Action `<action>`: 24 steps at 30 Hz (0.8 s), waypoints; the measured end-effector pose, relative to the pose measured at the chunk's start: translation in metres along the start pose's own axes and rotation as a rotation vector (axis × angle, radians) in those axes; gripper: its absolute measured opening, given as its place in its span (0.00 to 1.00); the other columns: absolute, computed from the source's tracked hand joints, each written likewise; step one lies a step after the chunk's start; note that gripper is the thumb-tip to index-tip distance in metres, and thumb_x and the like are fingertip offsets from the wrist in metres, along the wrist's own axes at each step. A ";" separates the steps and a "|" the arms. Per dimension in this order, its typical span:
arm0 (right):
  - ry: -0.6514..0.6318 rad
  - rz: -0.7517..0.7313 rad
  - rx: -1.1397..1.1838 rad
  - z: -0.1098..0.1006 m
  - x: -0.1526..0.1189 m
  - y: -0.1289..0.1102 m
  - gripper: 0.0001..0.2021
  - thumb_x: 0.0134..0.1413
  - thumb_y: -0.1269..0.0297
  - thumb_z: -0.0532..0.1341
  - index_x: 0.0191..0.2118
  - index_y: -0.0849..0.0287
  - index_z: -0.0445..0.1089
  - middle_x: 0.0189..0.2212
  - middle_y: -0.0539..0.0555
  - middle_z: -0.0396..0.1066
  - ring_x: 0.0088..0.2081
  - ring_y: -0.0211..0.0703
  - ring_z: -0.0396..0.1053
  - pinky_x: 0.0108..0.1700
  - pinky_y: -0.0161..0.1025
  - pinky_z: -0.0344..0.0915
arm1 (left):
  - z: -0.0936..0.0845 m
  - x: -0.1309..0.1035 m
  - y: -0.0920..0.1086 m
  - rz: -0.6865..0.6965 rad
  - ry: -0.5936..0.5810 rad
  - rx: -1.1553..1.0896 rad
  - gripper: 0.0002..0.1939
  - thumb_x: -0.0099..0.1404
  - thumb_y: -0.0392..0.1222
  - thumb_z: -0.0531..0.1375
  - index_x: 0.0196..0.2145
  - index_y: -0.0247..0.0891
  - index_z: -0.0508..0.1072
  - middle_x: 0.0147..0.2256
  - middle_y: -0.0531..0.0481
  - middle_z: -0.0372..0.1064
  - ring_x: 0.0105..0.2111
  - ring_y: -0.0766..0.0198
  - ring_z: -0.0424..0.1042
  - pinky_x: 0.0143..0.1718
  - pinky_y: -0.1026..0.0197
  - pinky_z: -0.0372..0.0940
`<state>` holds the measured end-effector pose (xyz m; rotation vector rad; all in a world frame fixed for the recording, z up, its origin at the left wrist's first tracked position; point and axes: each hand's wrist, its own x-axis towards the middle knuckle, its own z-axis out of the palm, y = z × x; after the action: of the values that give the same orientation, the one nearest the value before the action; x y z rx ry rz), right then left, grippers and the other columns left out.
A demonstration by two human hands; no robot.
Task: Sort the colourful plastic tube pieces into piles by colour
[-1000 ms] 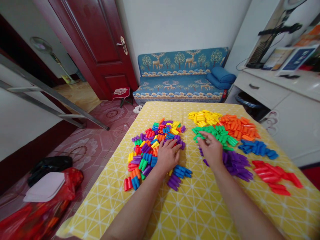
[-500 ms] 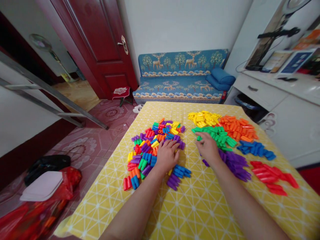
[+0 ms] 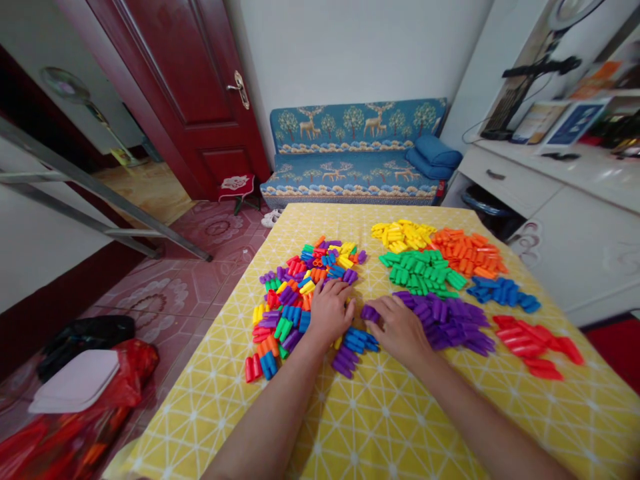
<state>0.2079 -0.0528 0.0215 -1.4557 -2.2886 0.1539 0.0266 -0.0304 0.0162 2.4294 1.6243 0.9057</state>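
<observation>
In the head view, the person's right hand has come nearer, from the green pile to beside the purple pile; the left hand stays on the mixed pile. A yellow tablecloth covers the table; a blue sofa stands beyond, a red door far left. The right thumb and fingers pinch a purple piece; the left hand's grip cannot be told.

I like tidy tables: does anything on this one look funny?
Nothing looks broken. The multicoloured heap of small plastic tubes partly under the left hand looks jumbled: the green plastic pile nearby is one colour.
</observation>
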 end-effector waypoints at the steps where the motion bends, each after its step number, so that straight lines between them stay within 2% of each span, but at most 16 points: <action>1: -0.001 -0.050 -0.010 -0.007 -0.010 0.004 0.13 0.52 0.68 0.61 0.45 0.55 0.71 0.42 0.56 0.71 0.47 0.50 0.64 0.49 0.45 0.61 | 0.000 0.000 0.000 0.000 0.001 -0.003 0.13 0.66 0.43 0.55 0.46 0.43 0.74 0.48 0.49 0.73 0.54 0.55 0.64 0.62 0.44 0.48; 4: -0.004 -0.192 -0.030 -0.024 -0.039 0.022 0.17 0.51 0.72 0.60 0.47 0.53 0.71 0.44 0.55 0.71 0.48 0.50 0.63 0.52 0.49 0.58 | 0.002 0.000 -0.001 -0.004 0.000 -0.004 0.13 0.66 0.43 0.55 0.46 0.43 0.74 0.48 0.49 0.73 0.54 0.55 0.64 0.62 0.44 0.47; 7: 0.052 -0.272 -0.064 -0.030 -0.059 0.044 0.22 0.48 0.77 0.57 0.49 0.52 0.70 0.48 0.55 0.69 0.52 0.50 0.62 0.56 0.53 0.56 | 0.002 0.000 -0.002 -0.003 -0.007 -0.004 0.13 0.66 0.42 0.55 0.46 0.43 0.74 0.48 0.49 0.73 0.54 0.55 0.64 0.62 0.44 0.48; 10: 0.152 -0.261 -0.102 -0.028 -0.069 0.058 0.23 0.46 0.80 0.56 0.46 0.52 0.72 0.49 0.55 0.69 0.53 0.51 0.61 0.57 0.55 0.56 | 0.002 0.000 -0.001 0.001 -0.009 0.000 0.13 0.66 0.43 0.54 0.46 0.43 0.74 0.48 0.50 0.73 0.54 0.55 0.64 0.62 0.44 0.48; 14: 0.249 -0.234 -0.103 -0.023 -0.071 0.058 0.22 0.45 0.82 0.56 0.43 0.53 0.72 0.49 0.54 0.69 0.52 0.53 0.61 0.55 0.57 0.57 | 0.001 0.000 -0.002 0.001 -0.005 0.006 0.12 0.66 0.43 0.55 0.44 0.43 0.75 0.47 0.50 0.73 0.54 0.55 0.64 0.61 0.44 0.48; 19: 0.294 -0.285 0.028 -0.018 -0.058 0.039 0.22 0.48 0.82 0.55 0.47 0.53 0.70 0.49 0.55 0.69 0.52 0.50 0.63 0.54 0.53 0.61 | 0.002 -0.001 -0.002 -0.003 -0.001 0.007 0.11 0.66 0.43 0.55 0.43 0.44 0.76 0.47 0.50 0.73 0.54 0.56 0.64 0.61 0.44 0.48; 24: 0.213 -0.205 0.150 0.000 -0.008 0.013 0.23 0.54 0.78 0.53 0.54 0.55 0.64 0.57 0.57 0.62 0.59 0.48 0.58 0.59 0.50 0.59 | 0.000 0.000 0.000 -0.005 0.002 0.001 0.11 0.66 0.42 0.55 0.42 0.44 0.76 0.47 0.49 0.73 0.53 0.56 0.64 0.61 0.44 0.48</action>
<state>0.2216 -0.0541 0.0150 -1.1000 -2.1844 0.1015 0.0265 -0.0305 0.0159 2.4252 1.6313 0.9065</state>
